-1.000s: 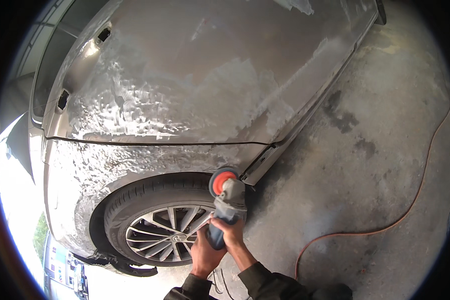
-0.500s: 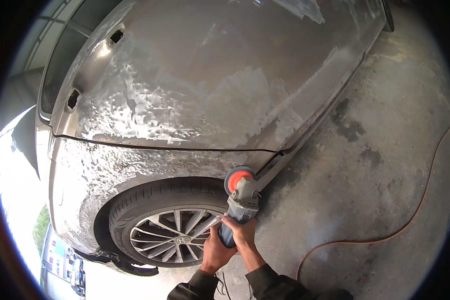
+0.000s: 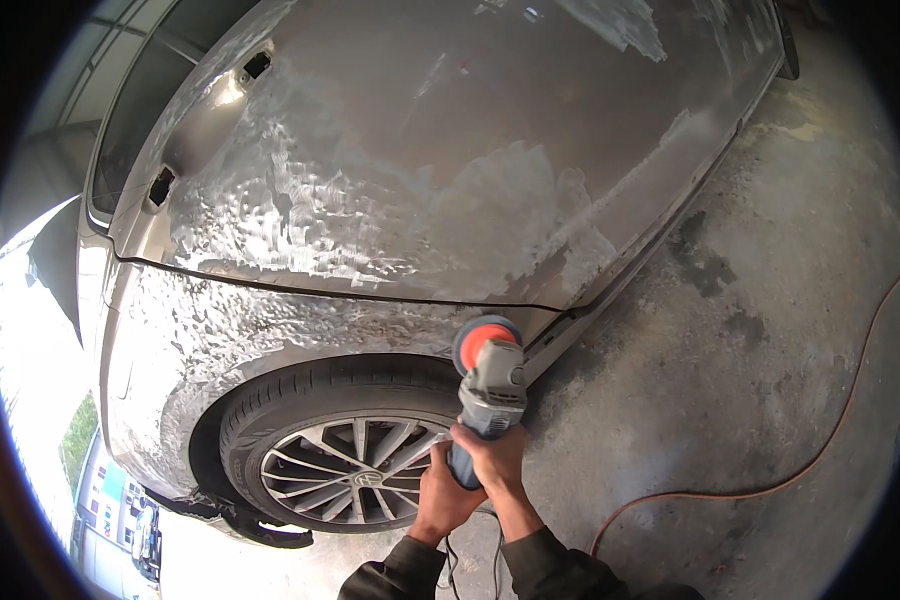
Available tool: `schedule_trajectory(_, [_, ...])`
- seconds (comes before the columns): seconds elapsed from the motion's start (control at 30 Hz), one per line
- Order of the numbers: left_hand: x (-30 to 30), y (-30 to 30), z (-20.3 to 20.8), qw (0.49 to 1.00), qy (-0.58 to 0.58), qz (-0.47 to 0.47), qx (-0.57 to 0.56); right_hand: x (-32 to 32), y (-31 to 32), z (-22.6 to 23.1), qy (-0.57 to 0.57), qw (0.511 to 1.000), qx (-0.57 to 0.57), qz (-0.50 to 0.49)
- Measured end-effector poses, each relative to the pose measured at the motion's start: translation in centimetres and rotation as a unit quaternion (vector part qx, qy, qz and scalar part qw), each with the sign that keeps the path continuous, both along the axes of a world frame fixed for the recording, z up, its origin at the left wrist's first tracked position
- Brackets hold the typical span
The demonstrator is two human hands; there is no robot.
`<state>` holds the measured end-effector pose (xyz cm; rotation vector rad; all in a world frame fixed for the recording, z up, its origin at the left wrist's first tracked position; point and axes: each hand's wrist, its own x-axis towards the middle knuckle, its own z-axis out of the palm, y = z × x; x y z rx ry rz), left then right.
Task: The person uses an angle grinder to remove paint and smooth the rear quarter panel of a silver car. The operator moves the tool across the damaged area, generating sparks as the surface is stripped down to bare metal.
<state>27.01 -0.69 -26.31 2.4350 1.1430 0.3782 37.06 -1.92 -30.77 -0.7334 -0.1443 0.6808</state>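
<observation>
Both my hands are closed around the grey body of an angle grinder (image 3: 492, 395). My left hand (image 3: 444, 497) wraps the rear end of its handle, and my right hand (image 3: 498, 462) grips just ahead of it, nearer the tool's head. An orange backing pad with a dark sanding disc (image 3: 483, 345) is fitted to the head. The disc lies at the lower corner of the car's fender (image 3: 300, 320), between the wheel arch and the door seam. Much of the fender is sanded to shiny bare metal. Whether the disc is spinning I cannot tell.
Below the arch sits the wheel (image 3: 368, 480) with its tyre. Beyond the seam is a partly sanded door (image 3: 430, 170) with two handle holes. Torn dark trim (image 3: 260, 530) hangs behind the wheel. An orange hose (image 3: 730, 494) curves across the concrete floor (image 3: 670, 420).
The grinder and both hands have moved slightly up and to the right, bringing the disc higher on the fender corner, closer to the door seam. The whole view has shifted a little.
</observation>
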Motion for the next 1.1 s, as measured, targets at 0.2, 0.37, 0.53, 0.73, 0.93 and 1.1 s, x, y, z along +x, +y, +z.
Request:
schedule_trajectory(0.2, [0.3,0.2,-0.1,0.998,0.055,-0.005,0.0,0.0,0.5,-1.6,0.074,0.997,0.031,0.016])
schedule_trajectory(0.37, [-0.2,0.2,0.4,1.0,0.027,-0.004,-0.003,-0.3,0.5,-0.9,0.041,0.999,0.007,0.02])
schedule_trajectory(0.53, [-1.6,-0.3,3.5,0.998,-0.057,0.01,0.04,-1.5,0.6,3.7,-0.078,0.997,-0.011,0.027])
schedule_trajectory(0.73, [-2.0,0.3,2.3,1.0,-0.01,0.002,-0.005,-1.7,1.2,1.4,0.006,1.0,0.006,0.004])
schedule_trajectory(0.93, [-2.8,0.8,4.4,0.997,-0.075,0.022,-0.001,-2.5,1.4,5.3,-0.106,0.994,-0.003,0.02])
schedule_trajectory(1.1, [-2.9,1.3,3.2,0.999,-0.042,-0.028,0.02,-2.4,1.9,3.0,-0.039,0.999,0.012,-0.012])
